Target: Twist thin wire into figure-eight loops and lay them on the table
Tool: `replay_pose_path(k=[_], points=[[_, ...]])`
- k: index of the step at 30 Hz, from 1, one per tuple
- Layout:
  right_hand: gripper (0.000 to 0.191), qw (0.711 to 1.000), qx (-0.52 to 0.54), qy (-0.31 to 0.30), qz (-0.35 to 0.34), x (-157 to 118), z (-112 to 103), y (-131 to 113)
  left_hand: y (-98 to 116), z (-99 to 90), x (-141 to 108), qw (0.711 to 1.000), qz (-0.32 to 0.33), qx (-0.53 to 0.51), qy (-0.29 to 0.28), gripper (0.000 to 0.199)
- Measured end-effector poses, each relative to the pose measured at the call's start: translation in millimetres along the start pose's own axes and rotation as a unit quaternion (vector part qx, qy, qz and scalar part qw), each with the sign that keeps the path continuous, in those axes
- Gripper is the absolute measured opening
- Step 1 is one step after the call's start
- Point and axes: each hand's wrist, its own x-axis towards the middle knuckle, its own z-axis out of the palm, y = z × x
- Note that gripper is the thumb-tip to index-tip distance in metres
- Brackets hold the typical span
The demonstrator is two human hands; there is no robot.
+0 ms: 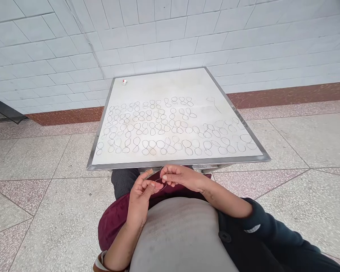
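Note:
A thin dark wire loop (pixel 163 188) hangs between my two hands, just in front of the table's near edge and above my lap. My left hand (pixel 143 190) pinches its left side between thumb and fingers. On its right side, the fingertips of my right hand (pixel 179 176) are closed on the same wire, and the two hands nearly touch. Beyond them, the white table (pixel 184 85) bears several rows of thin wire pieces bent into figure-eight shapes (pixel 149 147).
A metal rim (pixel 181 165) edges the table. A small white and red object (pixel 124 82) sits at its far left corner. One loose, open wire (pixel 214 104) lies toward the far right. A tiled wall (pixel 170 30) stands behind the table.

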Motion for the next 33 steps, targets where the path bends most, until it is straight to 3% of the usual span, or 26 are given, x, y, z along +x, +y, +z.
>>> replay_pose_path(k=[12,16,23,33], points=[[0.024,0.999,-0.033,0.012,-0.005,1.2,3.1,-0.6,8.7,2.2,7.3,0.998,0.01,0.055,0.023,0.041],[0.025,0.999,-0.031,0.011,-0.003,2.5,4.0,0.8,8.1,3.3,13.6,0.997,0.018,0.069,0.006,0.04],[0.026,0.997,-0.026,0.058,-0.037,6.5,4.8,12.3,4.1,5.3,14.3,0.996,0.028,0.084,0.008,0.045],[0.012,0.985,-0.125,0.09,-0.076,5.5,11.3,9.8,2.9,8.2,20.3,0.998,0.014,0.047,0.029,0.044]])
